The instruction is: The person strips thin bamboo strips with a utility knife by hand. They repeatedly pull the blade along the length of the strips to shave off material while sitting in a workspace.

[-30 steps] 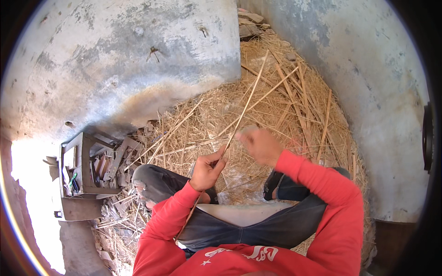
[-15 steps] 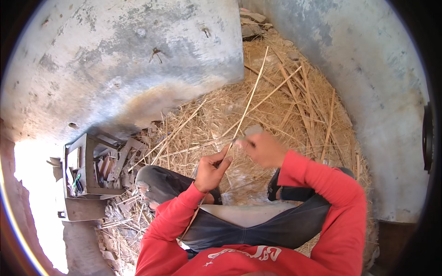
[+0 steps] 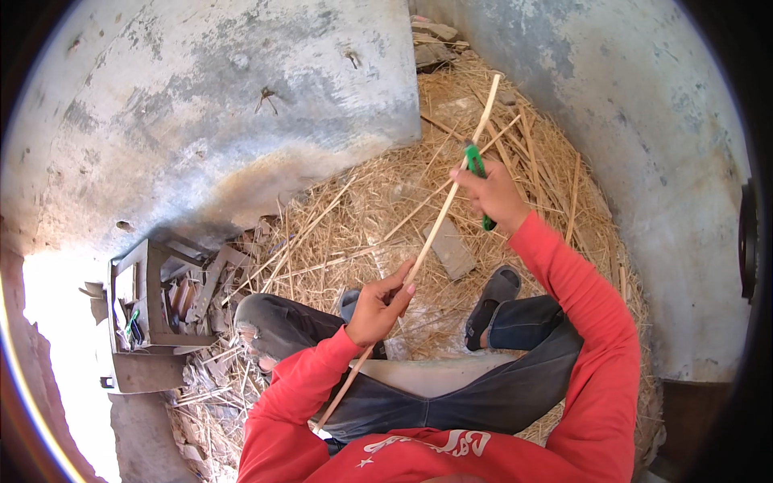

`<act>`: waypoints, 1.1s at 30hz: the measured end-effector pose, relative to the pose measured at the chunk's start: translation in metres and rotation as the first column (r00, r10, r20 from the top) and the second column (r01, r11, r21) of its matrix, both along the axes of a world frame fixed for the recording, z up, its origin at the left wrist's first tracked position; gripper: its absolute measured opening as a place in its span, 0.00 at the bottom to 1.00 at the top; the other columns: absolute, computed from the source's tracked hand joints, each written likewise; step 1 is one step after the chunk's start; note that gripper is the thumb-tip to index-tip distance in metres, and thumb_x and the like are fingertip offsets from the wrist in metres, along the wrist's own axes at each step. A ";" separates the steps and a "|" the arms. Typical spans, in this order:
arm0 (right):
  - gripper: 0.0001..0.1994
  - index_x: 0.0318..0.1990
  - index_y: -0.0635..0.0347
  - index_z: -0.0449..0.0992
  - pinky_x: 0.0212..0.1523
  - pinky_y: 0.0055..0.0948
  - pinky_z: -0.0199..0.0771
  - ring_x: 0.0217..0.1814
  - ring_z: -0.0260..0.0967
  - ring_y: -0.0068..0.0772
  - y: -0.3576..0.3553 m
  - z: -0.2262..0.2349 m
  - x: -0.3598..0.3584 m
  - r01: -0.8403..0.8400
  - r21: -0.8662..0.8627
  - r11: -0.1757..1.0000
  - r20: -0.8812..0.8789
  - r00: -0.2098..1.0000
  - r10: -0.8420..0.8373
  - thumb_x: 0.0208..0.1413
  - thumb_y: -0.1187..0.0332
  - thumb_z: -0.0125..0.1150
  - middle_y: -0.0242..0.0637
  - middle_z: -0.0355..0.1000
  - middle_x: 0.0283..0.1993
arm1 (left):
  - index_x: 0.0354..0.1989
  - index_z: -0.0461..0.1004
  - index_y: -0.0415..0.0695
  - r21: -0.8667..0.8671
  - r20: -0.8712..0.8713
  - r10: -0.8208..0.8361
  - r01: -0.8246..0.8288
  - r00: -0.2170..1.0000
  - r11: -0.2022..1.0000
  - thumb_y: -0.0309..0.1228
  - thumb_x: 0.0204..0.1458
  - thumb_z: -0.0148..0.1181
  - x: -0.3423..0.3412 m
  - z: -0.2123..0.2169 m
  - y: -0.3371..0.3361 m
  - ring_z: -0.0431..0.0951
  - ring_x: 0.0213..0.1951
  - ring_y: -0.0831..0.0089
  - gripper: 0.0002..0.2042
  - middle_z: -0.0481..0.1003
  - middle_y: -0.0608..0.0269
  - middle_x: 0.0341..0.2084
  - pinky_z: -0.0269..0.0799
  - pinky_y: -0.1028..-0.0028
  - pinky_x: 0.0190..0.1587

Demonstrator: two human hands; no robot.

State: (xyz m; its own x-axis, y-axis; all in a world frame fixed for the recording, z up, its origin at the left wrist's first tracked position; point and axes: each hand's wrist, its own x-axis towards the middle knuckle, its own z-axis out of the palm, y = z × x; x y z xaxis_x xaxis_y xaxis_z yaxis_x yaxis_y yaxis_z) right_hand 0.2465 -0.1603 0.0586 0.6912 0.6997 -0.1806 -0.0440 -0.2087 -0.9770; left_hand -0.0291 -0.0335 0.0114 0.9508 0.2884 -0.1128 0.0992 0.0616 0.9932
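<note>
A long pale wooden strip (image 3: 443, 217), like split bamboo or cane, slants from my lap up and away to the right. My left hand (image 3: 377, 311) is closed around its lower middle, thumb along the top. Farther up, my right hand (image 3: 501, 198) grips a green utility knife (image 3: 474, 161), its front end against or very close to the strip. Whether the blade touches the wood cannot be made out. The strip's lower end passes beneath my left wrist and over my leg.
Shavings and loose strips (image 3: 535, 157) cover the floor. A flat grey block (image 3: 451, 249) lies between my feet, near a dark sandal (image 3: 493, 302). To the left stands a wooden box (image 3: 153, 302) with scraps inside. A weathered panel (image 3: 282, 80) and curved wall (image 3: 644, 121) enclose the spot.
My right hand has moved away from my left, up along the strip, and the green knife now shows clearly. The strip leans more to the right. The grey block is uncovered.
</note>
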 end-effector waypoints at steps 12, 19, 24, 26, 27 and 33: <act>0.35 0.23 0.70 0.68 0.27 0.45 0.58 0.19 0.54 0.41 -0.018 0.025 0.017 0.282 -0.332 0.900 0.706 0.707 0.039 0.70 0.43 0.45 0.42 0.56 0.16 | 0.60 0.73 0.32 0.056 -0.001 0.012 -0.012 1.000 0.998 0.30 0.66 0.59 -0.008 -0.011 0.005 0.61 0.24 0.90 0.18 0.66 0.79 0.22 0.58 0.83 0.25; 0.32 0.27 0.69 0.74 0.30 0.49 0.65 0.21 0.63 0.55 -0.014 0.013 -0.033 0.025 -0.312 0.950 0.639 0.745 0.190 0.72 0.46 0.43 0.53 0.64 0.18 | 0.57 0.75 0.31 0.104 0.035 0.083 -0.086 0.996 0.991 0.30 0.65 0.59 -0.017 -0.022 0.009 0.61 0.22 0.90 0.17 0.65 0.79 0.19 0.58 0.81 0.23; 0.30 0.34 0.66 0.81 0.33 0.53 0.71 0.27 0.72 0.63 -0.007 0.007 -0.072 -0.109 -0.257 0.960 0.609 0.754 0.249 0.72 0.48 0.41 0.57 0.70 0.21 | 0.58 0.74 0.31 0.114 0.020 0.075 -0.077 0.997 0.991 0.30 0.65 0.59 -0.017 -0.014 0.011 0.61 0.23 0.90 0.17 0.66 0.77 0.19 0.58 0.81 0.24; 0.29 0.36 0.65 0.81 0.33 0.53 0.71 0.27 0.72 0.62 -0.006 0.008 -0.064 -0.078 -0.332 0.940 0.652 0.702 0.288 0.72 0.48 0.41 0.56 0.70 0.21 | 0.59 0.74 0.31 0.117 0.030 0.068 -0.071 0.997 0.991 0.30 0.66 0.58 -0.016 -0.012 0.013 0.61 0.23 0.90 0.17 0.66 0.77 0.19 0.58 0.82 0.24; 0.29 0.37 0.64 0.81 0.33 0.52 0.71 0.26 0.72 0.61 -0.004 0.010 -0.057 -0.061 -0.367 0.928 0.670 0.675 0.309 0.72 0.49 0.41 0.56 0.70 0.21 | 0.59 0.74 0.32 0.126 0.035 0.061 -0.065 0.998 0.990 0.29 0.66 0.58 -0.014 -0.010 0.016 0.61 0.23 0.90 0.17 0.65 0.77 0.19 0.58 0.82 0.24; 0.28 0.40 0.61 0.83 0.33 0.50 0.72 0.26 0.71 0.60 -0.007 0.011 -0.025 0.046 -0.228 0.973 0.574 0.813 0.096 0.73 0.49 0.39 0.53 0.71 0.20 | 0.62 0.73 0.34 0.062 0.028 0.018 -0.019 0.999 0.998 0.29 0.68 0.54 -0.004 -0.004 0.013 0.59 0.22 0.90 0.17 0.63 0.78 0.20 0.54 0.82 0.24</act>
State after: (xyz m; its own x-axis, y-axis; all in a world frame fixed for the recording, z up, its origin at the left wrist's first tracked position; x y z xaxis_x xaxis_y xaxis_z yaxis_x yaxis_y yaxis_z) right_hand 0.2216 -0.1675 0.0699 0.6992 0.7085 0.0957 0.5217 -0.4142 -0.7458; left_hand -0.0332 -0.0200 0.0072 0.9478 0.3116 -0.0684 0.0715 0.0016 0.9974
